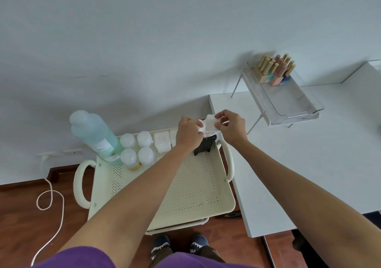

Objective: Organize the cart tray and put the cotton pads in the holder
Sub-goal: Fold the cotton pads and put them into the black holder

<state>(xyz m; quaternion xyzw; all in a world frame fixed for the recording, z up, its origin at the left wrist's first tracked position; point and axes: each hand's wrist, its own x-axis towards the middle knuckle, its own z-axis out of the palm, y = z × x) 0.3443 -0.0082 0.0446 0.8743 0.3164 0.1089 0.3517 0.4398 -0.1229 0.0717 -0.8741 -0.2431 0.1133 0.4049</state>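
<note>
White cotton pads are held between both hands above a black perforated holder at the back right corner of the cream cart tray. My left hand grips the pads from the left. My right hand pinches the top pad's right edge. The holder's top is hidden behind the pads and my left hand. Two white lidded boxes stand at the tray's back edge, the right one partly hidden behind my left wrist.
A large pale blue bottle and several small frosted jars stand in the tray's back left corner. A white table lies right of the cart, with a clear raised organizer holding nail polish bottles. A white cord lies on the wooden floor.
</note>
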